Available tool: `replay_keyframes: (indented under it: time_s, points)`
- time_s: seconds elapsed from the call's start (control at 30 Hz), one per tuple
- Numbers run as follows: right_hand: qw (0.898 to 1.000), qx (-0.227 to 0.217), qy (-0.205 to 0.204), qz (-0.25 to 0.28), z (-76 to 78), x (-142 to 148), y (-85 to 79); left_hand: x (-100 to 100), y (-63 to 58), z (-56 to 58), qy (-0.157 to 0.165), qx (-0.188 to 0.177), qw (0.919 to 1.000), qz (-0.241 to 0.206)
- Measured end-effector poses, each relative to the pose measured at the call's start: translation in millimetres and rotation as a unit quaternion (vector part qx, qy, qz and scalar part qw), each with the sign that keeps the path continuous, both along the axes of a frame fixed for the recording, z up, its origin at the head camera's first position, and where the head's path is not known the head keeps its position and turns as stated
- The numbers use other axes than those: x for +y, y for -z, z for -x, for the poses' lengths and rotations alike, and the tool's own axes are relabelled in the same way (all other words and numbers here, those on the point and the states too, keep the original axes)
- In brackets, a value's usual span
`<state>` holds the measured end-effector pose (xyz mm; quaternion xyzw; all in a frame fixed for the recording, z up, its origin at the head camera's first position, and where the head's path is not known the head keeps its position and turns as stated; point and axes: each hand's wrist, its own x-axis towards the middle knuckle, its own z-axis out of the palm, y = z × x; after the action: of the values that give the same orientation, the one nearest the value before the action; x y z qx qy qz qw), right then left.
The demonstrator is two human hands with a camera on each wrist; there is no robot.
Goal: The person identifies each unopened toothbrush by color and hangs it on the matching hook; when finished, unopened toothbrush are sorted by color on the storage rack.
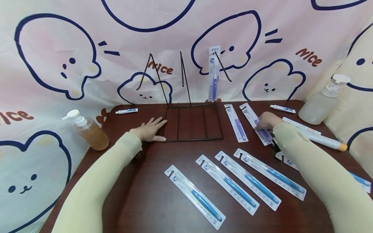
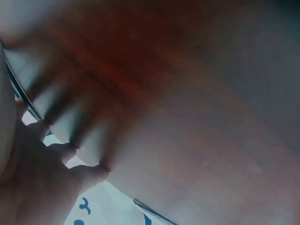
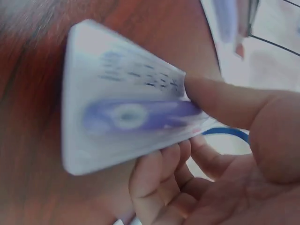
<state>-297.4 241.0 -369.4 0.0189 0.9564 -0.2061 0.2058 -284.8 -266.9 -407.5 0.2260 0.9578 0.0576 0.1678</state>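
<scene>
My right hand [image 1: 268, 122] pinches a packaged purple toothbrush [image 1: 248, 113] at the right of the table. In the right wrist view the thumb lies on one edge of the pack [image 3: 122, 82] and curled fingers on the other. A second packaged purple toothbrush [image 1: 236, 124] lies just left of it. My left hand [image 1: 150, 130] rests with fingers spread on the table, beside the left edge of a black wire display rack [image 1: 193, 140]; its fingers [image 2: 89, 177] also show in the left wrist view. From the rack's right hook hangs another packaged purple toothbrush [image 1: 214, 74].
Several packaged blue toothbrushes [image 1: 228, 184] lie slanted across the front. Pump bottles stand at the left [image 1: 93, 132] and right [image 1: 316, 105]. Small toothpaste tubes lie at the back left [image 1: 126, 111] and back right [image 1: 282, 108]. A larger orange-capped tube [image 1: 326, 141] lies beyond my right forearm.
</scene>
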Motion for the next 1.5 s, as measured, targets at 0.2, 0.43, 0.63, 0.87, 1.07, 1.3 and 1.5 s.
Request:
replay_keyframes:
  time_s: [0.2,0.43,0.63,0.87,1.07,1.3,1.5]
  points:
    - [0.996,0.041,0.003,0.076,-19.4,6.1,-22.7,-0.5,0.5,-0.2,-0.001,-0.011,0.9998,0.015]
    - [0.985,0.124,-0.026,0.118,-60.4,-0.4,-50.5,-1.2,0.7,2.7,0.000,-0.017,0.9998,0.005]
    - [0.964,0.197,-0.083,0.159,-94.3,-33.5,-65.2,-2.1,-1.0,2.7,-0.005,-0.037,0.9993,0.000]
    - [0.948,0.233,-0.121,0.180,-115.4,-76.0,-83.5,-1.5,-3.8,1.3,-0.012,-0.049,0.9987,-0.005]
    - [0.945,0.233,-0.129,0.191,-115.8,-95.0,-86.4,0.8,-5.0,0.4,-0.009,-0.040,0.9991,-0.004]
    - [0.946,0.236,-0.127,0.182,-107.5,-101.2,-79.2,0.1,-1.6,1.6,-0.009,-0.046,0.9989,-0.004]
    - [0.947,0.231,-0.127,0.182,-103.7,-103.1,-74.7,-0.4,-1.9,2.6,-0.013,-0.048,0.9987,-0.004]
